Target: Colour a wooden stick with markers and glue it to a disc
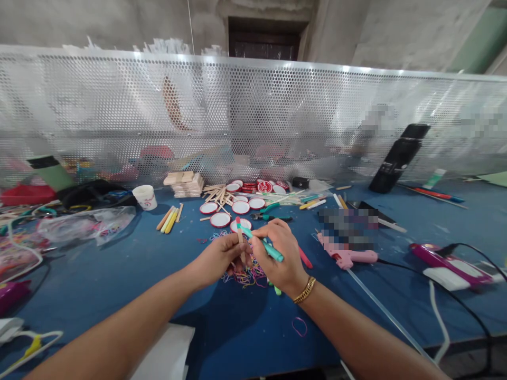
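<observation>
My left hand (pixel 222 258) is closed around a wooden craft stick (pixel 241 237), held upright with a reddish tip at its top. In my right hand (pixel 281 256) I grip a teal marker (pixel 273 250), whose point meets the stick just below the red end. Beneath both hands lies a pile of colourful rubber bands (pixel 249 277). Just beyond them are several white-faced bottle caps with red rims (pixel 220 219). A red marker (pixel 304 257) and a green one (pixel 277 290) lie partly hidden by my right hand.
Stacked craft sticks (pixel 184 184), a paper cup (pixel 144 198) and pliers (pixel 271 216) stand or lie farther back. To the right are a pink glue gun (pixel 346 257) with its cord and a black bottle (pixel 398 158). A perforated metal panel (pixel 190 105) borders the blue table (pixel 158 274).
</observation>
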A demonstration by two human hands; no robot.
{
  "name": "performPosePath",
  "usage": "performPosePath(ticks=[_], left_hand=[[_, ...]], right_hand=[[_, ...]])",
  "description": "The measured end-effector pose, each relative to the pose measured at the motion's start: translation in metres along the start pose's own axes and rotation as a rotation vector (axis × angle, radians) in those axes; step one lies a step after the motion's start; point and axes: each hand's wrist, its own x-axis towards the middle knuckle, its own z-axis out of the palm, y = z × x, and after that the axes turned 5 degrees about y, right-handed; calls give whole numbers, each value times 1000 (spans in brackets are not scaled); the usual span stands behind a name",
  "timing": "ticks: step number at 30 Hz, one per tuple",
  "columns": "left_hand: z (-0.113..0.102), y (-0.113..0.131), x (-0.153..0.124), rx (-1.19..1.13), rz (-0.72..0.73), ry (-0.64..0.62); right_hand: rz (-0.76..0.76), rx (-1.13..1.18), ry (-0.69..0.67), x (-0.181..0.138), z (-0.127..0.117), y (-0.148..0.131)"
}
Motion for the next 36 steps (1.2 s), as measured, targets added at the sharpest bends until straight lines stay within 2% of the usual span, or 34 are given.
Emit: performPosePath(ticks=[36], left_hand=[[-1,-3,1,1,14,13]], right_hand=[[3,0,1,0,-1,-1]])
